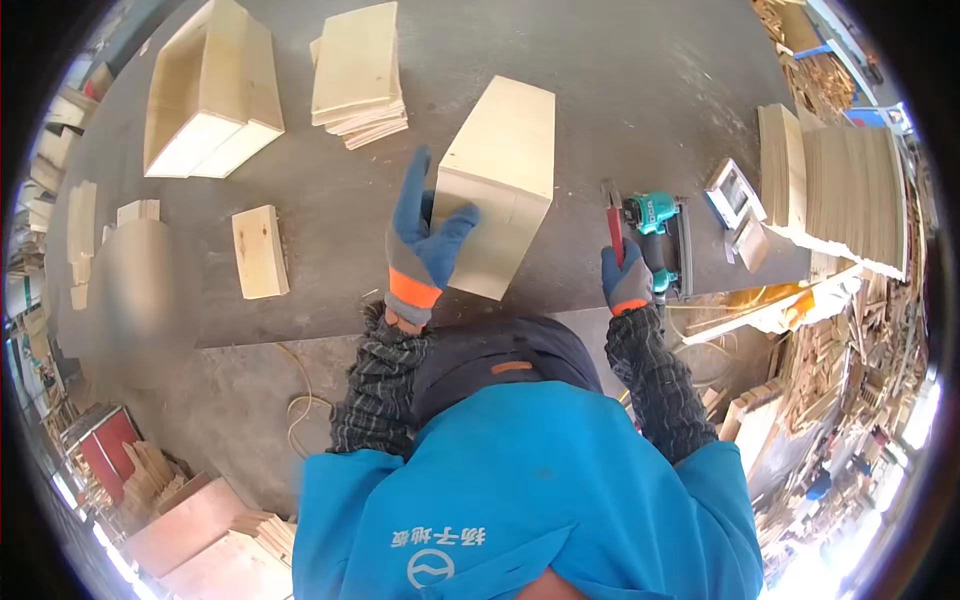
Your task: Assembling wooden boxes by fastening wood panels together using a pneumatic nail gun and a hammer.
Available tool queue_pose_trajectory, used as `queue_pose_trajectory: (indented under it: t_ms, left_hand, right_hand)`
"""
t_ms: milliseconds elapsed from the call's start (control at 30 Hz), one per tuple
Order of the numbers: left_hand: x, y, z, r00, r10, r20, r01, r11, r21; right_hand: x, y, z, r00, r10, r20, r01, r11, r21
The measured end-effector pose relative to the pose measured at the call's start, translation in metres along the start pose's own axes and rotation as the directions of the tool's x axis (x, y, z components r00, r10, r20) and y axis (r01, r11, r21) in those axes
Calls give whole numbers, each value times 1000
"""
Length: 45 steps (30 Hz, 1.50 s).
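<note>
Around me the dark worktop (620,100) carries plenty of timber. At its far left stand hollow wooden boxes (215,100), side by side, and next to them an uneven stack of thin panels (357,75). A smaller pile of short boards (260,252) lies nearer my edge, left of my left hand (425,250); further left, a blurred patch hides part of the table. On my right a teal nail gun (655,225) lies just beside my right hand (626,278), between it and a small pale carton (735,193); a tall stack of sheets (850,190) rises beyond.

The wooden box (510,140) sits on the worktop in front of me, between my hands, its length slanting away.

Both my forearms reach forward over the near edge. My left hand is spread, fingers pointing away along the box's left side, thumb over its near face; I cannot tell how firmly it presses. My right is curled around a red-handled tool (614,225), metal head pointing away from me.
</note>
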<state>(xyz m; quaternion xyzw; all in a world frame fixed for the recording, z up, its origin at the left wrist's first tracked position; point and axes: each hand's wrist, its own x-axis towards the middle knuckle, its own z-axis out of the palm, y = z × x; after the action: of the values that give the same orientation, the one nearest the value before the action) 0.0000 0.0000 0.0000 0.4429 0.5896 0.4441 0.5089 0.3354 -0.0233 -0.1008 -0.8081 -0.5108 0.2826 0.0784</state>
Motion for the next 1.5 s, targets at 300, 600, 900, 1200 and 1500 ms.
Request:
queue_pose_trajectory:
  t_ms: [300, 600, 900, 1200, 1500]
  left_hand:
    - [-13, -8, -8, 963, 146, -227, -212, 930, -301]
    - [-18, -39, -6, 958, 53, -280, -185, 864, -468]
    - [-33, -43, -9, 969, 55, -240, -148, 909, -389]
    - [-50, -31, 10, 991, 41, -128, -64, 982, -178]
    - [-46, -15, 20, 966, -225, -124, 230, 973, 32]
  right_hand:
    - [79, -33, 13, 991, -133, -23, 135, 990, 53]
    - [155, -40, 37, 979, -163, -119, 162, 987, -20]
    - [108, -78, 9, 931, -319, 177, 99, 687, 720]
    - [-12, -110, -19, 625, -630, 460, -218, 425, 879]
    - [-75, -115, -36, 847, -522, 103, 323, 659, 679]
